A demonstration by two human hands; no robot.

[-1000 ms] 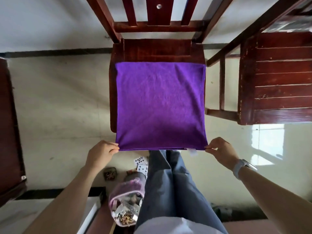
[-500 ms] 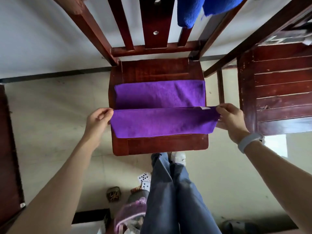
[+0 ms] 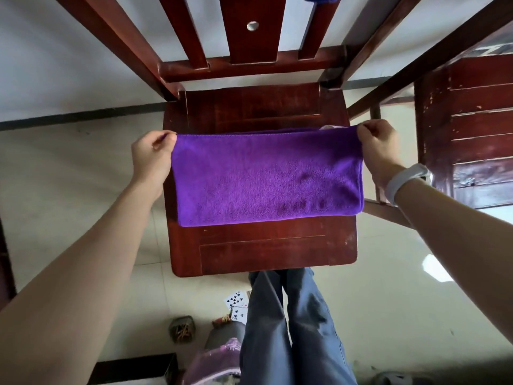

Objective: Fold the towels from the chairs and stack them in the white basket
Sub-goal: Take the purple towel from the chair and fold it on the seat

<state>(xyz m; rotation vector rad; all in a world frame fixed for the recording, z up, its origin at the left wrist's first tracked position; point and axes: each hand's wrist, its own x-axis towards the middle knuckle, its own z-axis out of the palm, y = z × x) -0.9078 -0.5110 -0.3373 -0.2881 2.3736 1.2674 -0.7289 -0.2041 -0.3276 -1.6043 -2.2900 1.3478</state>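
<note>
Both hands pinch the towel's far corners: I see my left hand (image 3: 152,157) on the left one, my right hand (image 3: 379,151) on the right. Under them the chair (image 3: 263,245) carries the towel (image 3: 266,176), folded in half on its seat. A second chair (image 3: 469,129) stands right. Playing cards (image 3: 237,304) lie on the floor.
</note>
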